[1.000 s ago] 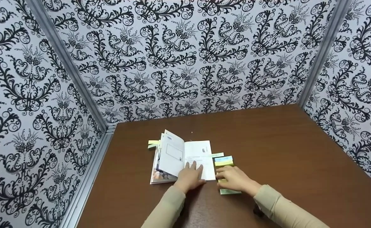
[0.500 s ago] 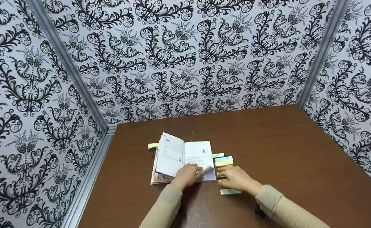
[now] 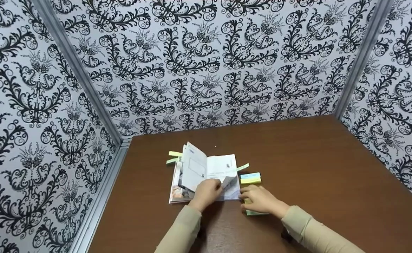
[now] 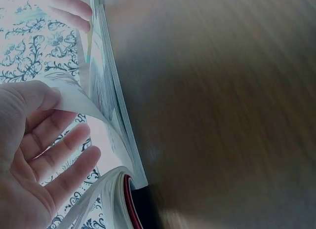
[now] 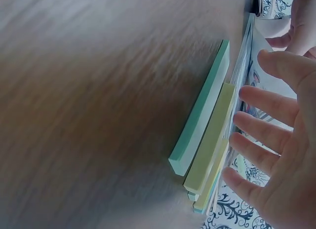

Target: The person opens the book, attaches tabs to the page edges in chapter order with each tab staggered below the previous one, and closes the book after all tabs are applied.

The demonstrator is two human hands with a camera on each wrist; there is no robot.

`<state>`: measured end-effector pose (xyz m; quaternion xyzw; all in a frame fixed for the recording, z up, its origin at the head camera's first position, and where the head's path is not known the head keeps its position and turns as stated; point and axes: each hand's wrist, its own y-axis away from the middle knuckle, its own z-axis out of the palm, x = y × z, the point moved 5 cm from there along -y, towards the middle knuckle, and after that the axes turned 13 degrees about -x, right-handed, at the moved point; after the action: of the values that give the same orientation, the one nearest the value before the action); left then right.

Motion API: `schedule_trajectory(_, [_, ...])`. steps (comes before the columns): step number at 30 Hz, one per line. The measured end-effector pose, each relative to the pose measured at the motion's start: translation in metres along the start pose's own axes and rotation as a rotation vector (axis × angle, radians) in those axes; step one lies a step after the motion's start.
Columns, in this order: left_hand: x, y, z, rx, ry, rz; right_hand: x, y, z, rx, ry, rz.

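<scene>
An open book (image 3: 220,165) lies on the table, some of its left pages standing up. My left hand (image 3: 207,192) is over its lower middle. In the left wrist view, the thumb and forefinger pinch the edge of a page (image 4: 74,96), which curls up off those beneath; the other fingers are spread. To the right of the book my right hand (image 3: 260,201) hovers over a row of sticky note pads, fingers spread and holding nothing. Those include a green pad (image 5: 201,113) and a yellow pad (image 5: 213,140). A pale green sticky tab (image 3: 243,167) projects from the right page.
Yellow (image 3: 175,154) and green (image 3: 172,161) tabs stick out from the book's left side. A blue-and-yellow pair of pads (image 3: 250,177) shows beyond the right hand. The brown table (image 3: 297,151) meets patterned walls (image 3: 206,70) at its back and sides.
My left hand, flat on the right page before, has curled its fingers and lifted that page's lower edge. The right tab now tilts upward. My right hand stays nearly in place.
</scene>
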<state>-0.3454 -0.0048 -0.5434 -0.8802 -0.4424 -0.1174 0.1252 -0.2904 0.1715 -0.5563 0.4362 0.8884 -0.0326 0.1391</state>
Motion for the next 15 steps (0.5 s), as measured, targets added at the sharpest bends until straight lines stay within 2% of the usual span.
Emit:
schedule_trajectory(7, [0.0006,-0.0023,0.003,-0.006,-0.017,0.002,0.0005,0.0006,-0.0015,0.004,-0.009,-0.011])
schedule_trajectory(15, [-0.0009,-0.0035,0.0049,0.014,0.015,-0.015,0.0027,0.0012,0.0002,-0.011,-0.023,0.003])
